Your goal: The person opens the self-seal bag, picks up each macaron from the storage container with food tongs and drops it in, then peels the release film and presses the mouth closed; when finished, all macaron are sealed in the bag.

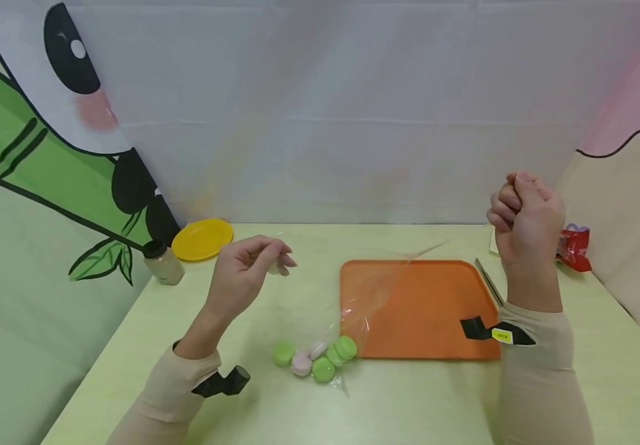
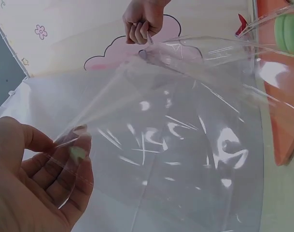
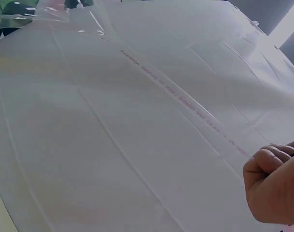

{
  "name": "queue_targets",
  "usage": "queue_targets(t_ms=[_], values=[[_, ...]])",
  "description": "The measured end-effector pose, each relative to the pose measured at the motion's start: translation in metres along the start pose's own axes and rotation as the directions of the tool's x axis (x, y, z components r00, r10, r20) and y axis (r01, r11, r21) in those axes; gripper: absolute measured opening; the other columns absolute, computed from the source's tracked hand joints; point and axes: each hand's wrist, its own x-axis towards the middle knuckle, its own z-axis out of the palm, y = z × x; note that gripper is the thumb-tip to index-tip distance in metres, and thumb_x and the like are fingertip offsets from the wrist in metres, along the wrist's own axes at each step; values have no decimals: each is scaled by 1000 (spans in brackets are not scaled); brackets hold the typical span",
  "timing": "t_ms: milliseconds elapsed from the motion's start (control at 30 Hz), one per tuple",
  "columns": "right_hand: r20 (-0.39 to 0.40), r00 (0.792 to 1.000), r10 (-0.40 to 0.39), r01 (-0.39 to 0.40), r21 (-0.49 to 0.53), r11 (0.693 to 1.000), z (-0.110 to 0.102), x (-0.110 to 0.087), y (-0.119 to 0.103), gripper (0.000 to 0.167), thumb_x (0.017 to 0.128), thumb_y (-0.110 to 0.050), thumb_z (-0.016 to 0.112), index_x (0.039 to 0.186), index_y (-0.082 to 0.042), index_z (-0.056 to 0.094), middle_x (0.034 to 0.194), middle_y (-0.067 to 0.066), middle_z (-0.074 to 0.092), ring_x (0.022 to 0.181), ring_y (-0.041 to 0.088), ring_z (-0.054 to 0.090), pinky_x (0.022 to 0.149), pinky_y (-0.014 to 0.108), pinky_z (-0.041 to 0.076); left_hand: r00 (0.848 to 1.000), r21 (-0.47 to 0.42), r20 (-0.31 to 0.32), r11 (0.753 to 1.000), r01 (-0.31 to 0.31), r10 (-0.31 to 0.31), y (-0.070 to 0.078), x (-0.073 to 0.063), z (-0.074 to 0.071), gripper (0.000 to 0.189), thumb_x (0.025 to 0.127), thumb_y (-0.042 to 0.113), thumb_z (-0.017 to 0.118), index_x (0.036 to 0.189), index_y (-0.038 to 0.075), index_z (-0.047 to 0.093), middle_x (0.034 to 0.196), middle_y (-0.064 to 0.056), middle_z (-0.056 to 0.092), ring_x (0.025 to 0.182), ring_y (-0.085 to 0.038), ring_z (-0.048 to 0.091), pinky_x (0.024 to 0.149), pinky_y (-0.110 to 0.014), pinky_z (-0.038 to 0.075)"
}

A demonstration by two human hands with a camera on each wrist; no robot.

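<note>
A clear plastic bag (image 2: 151, 145) hangs stretched from my left hand (image 1: 248, 266), whose thumb and fingers pinch its edge. Several green and pale pink macarons (image 1: 323, 369) lie in the bag's lower end, close over the table. My right hand (image 1: 528, 213) is raised on the far side of the orange tray (image 1: 425, 309), its fingers curled tightly. It grips the end of a clear strip (image 3: 185, 104) with small red print, which runs taut toward the bag. Part of the left fingers shows through the film in the left wrist view.
At the back left stand a yellow plate (image 1: 202, 240) and a jar (image 1: 165, 266) with a dark lid. A red packet (image 1: 574, 248) lies at the right, behind the right forearm. Thin sticks (image 1: 488, 281) lie along the tray's right edge. A printed cloth backdrop (image 1: 342, 123) closes off the table's back.
</note>
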Motion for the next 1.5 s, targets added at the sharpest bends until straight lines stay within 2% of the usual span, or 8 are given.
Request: queue_targets(t_ms=[267, 467, 667, 800, 967, 1167, 1367, 1500], values=[[-110, 994, -5, 11, 47, 999, -18, 12, -8, 20, 103, -12, 56, 98, 7, 52, 60, 5, 27, 46, 15, 18, 41, 21, 11, 1000, 0, -6, 1000, 18, -18, 1, 0, 1, 21, 102, 3, 55, 94, -3, 73, 82, -13, 74, 67, -21, 69, 70, -29, 59], [10, 954, 299, -290, -219, 932, -30, 17, 11, 24, 107, -20, 46, 112, 3, 46, 60, -1, 28, 51, 13, 13, 43, 22, 12, 1000, 12, 1, 1000, 25, -25, 2, -1, 0, 20, 102, 3, 55, 94, -4, 72, 82, -13, 74, 67, -19, 69, 68, -29, 59], [-25, 782, 623, -523, -571, 633, -41, 22, 73, 42, 112, -23, 26, 146, 0, 31, 61, -5, 26, 50, 9, 18, 44, 22, 21, 1000, 2, 2, 1000, 12, -12, 2, 0, -2, 20, 101, 2, 55, 92, -4, 72, 81, -14, 74, 66, -19, 69, 68, -30, 60], [-105, 725, 681, -512, -743, 430, -59, 20, 115, 48, 111, -18, 25, 153, 6, 23, 68, -2, 32, 55, 10, 28, 50, 24, 31, 1000, -8, 9, 1000, 16, -16, 2, -1, -2, 19, 101, 1, 56, 93, -5, 72, 82, -15, 73, 67, -19, 70, 68, -30, 60], [-169, 711, 682, -374, -913, 165, -67, 16, 129, 49, 108, -15, 33, 151, 9, 28, 100, 19, 58, 83, 25, 56, 76, 39, 51, 1000, -7, 12, 1000, 7, -7, 2, 0, -3, 19, 101, 0, 55, 93, -6, 72, 83, -15, 73, 67, -19, 70, 68, -29, 60], [-89, 800, 593, -27, -993, -114, -69, 19, 112, 47, 105, -22, 44, 138, 10, 49, 125, 31, 56, 90, 36, 59, 77, 45, 51, 1000, 0, 12, 1000, 13, -13, 3, 1, -4, 19, 101, 1, 55, 93, -5, 72, 83, -15, 73, 68, -19, 70, 69, -30, 60], [-49, 847, 530, 25, -991, -132, -63, 24, 90, 45, 105, -19, 41, 135, 13, 50, 129, 34, 55, 110, 44, 59, 88, 52, 51, 1000, 8, 14, 1000, 22, -23, 4, 3, -7, 20, 101, 1, 55, 94, -8, 71, 84, -15, 73, 68, -19, 70, 69, -29, 59], [34, 830, 557, 62, -998, -31, -59, 24, 86, 47, 108, -26, 43, 139, 9, 48, 136, 31, 51, 124, 46, 50, 98, 57, 46, 999, 14, 19, 1000, 27, -27, 4, 3, -8, 20, 101, 1, 55, 94, -9, 70, 83, -15, 74, 68, -19, 69, 69, -28, 59]])
